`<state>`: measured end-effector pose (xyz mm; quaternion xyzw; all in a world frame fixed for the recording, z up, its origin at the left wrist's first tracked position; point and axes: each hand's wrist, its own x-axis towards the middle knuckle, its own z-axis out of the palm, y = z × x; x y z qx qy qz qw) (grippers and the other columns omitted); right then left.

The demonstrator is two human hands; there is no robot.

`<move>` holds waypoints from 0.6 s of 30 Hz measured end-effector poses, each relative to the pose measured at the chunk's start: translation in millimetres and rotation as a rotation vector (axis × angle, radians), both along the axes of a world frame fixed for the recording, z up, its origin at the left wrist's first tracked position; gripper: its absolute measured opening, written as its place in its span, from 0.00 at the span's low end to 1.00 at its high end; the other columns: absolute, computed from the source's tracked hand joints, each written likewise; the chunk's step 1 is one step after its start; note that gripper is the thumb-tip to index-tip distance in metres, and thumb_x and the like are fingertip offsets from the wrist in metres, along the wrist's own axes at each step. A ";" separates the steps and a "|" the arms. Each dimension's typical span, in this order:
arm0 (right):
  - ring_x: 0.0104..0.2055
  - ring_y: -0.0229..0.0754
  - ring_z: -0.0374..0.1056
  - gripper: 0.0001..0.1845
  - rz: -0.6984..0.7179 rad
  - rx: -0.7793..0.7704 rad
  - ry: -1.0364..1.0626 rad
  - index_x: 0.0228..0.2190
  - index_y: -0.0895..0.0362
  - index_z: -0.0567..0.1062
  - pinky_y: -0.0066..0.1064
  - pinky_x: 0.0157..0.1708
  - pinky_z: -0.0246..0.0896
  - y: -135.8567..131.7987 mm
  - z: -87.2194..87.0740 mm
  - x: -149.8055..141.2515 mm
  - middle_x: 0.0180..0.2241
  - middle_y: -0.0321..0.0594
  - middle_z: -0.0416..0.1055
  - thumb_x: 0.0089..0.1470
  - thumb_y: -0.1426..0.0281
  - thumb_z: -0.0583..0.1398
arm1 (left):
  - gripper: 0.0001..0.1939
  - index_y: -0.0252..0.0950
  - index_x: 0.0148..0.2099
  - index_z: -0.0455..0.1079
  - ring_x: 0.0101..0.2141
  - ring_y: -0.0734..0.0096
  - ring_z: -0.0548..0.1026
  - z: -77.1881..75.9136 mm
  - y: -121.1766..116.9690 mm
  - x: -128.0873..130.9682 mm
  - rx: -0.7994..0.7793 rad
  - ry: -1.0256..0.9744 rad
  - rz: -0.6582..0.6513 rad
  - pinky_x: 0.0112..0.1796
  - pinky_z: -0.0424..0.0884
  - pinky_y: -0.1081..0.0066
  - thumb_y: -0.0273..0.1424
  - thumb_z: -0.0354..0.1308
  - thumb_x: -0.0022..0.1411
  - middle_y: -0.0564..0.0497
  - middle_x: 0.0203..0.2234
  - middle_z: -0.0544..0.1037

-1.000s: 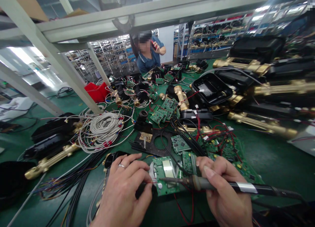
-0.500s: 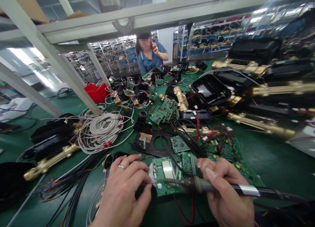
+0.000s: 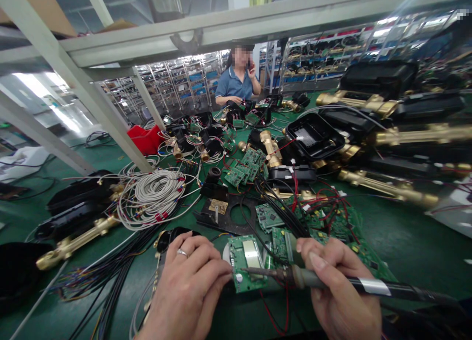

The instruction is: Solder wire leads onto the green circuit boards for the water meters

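Note:
My right hand [image 3: 337,276] is wrapped around the handle of a soldering iron [image 3: 306,277]. The iron's tip lies over a green circuit board [image 3: 239,256] with a small grey display [image 3: 252,255]; whether tip and board touch I cannot tell. At the board's left edge, the thumb and forefinger of my left hand [image 3: 191,281] are pinched together. A thin wire showed at these fingertips a moment ago; now the fingers mostly hide it. A round white piece [image 3: 226,253] peeks out behind the board. Beneath my left hand a black housing with brass parts [image 3: 161,242] is partly covered.
Coiled grey cables [image 3: 158,192] and a bundle of black wires [image 3: 118,276] lie left. More circuit boards [image 3: 339,222] and brass fittings with black housings [image 3: 387,187] fill the right. A black plate with a hole [image 3: 224,217] sits ahead. Across the table is a person [image 3: 238,84] holding a phone.
My left fingertips have closed up and moved slightly right, against the board's edge. The iron stays almost in place. The person across the table has shifted right and sits more upright.

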<state>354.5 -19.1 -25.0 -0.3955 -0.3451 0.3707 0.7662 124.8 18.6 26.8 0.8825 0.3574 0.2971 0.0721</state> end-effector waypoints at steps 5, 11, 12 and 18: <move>0.24 0.35 0.56 0.24 0.018 -0.001 -0.006 0.19 0.56 0.63 0.30 0.28 0.57 1.0 -1.9 0.1 0.18 0.30 0.58 0.58 0.65 0.68 | 0.09 0.46 0.43 0.76 0.43 0.66 0.73 -2.7 -1.1 -4.7 0.043 0.036 0.017 0.57 0.55 0.64 0.25 0.60 0.67 0.62 0.36 0.80; 0.24 0.35 0.56 0.23 0.019 -0.008 -0.010 0.20 0.56 0.64 0.31 0.29 0.57 0.6 -2.6 1.6 0.18 0.30 0.58 0.58 0.64 0.68 | 0.11 0.49 0.42 0.76 0.48 0.66 0.73 -5.0 0.1 -8.3 0.067 0.082 0.034 0.60 0.53 0.65 0.25 0.59 0.67 0.63 0.38 0.81; 0.23 0.35 0.56 0.24 0.017 -0.009 -0.012 0.19 0.56 0.64 0.31 0.30 0.57 0.4 -2.6 1.4 0.17 0.30 0.57 0.58 0.64 0.68 | 0.11 0.48 0.41 0.76 0.47 0.67 0.74 -4.8 0.3 -7.7 0.079 0.069 0.039 0.60 0.54 0.66 0.24 0.58 0.67 0.63 0.37 0.81; 0.23 0.35 0.56 0.25 0.026 -0.009 -0.044 0.19 0.56 0.63 0.32 0.33 0.56 2.6 -1.2 -1.7 0.16 0.29 0.57 0.59 0.63 0.68 | 0.11 0.47 0.39 0.77 0.48 0.66 0.74 -4.8 -4.1 -3.9 0.153 0.103 0.049 0.64 0.51 0.65 0.25 0.57 0.68 0.61 0.36 0.82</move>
